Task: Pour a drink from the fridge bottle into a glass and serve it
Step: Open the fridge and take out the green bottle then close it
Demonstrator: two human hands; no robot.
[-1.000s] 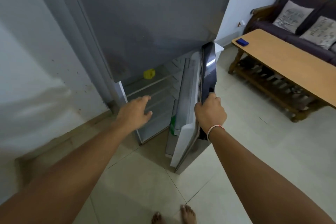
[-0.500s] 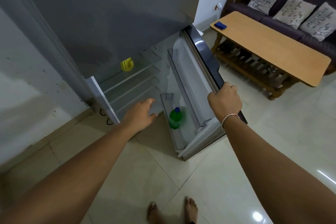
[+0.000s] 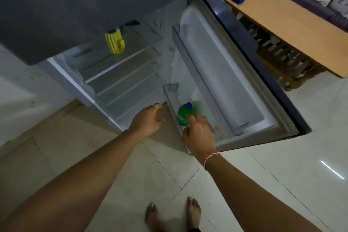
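Fridge door stood open; right hand, fingers spread, reached the green bottle ungrasped; left hand open, empty; pouring and serving remained.

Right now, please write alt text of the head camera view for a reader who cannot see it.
A person's right hand reaches a green bottle with a blue cap in the lower rack of an open fridge door. The left hand hovers open beside it. A yellow object sits on a fridge shelf.

Your right hand leaves the fridge door, now swung wide open, and reaches the green bottle in the door's lower shelf.
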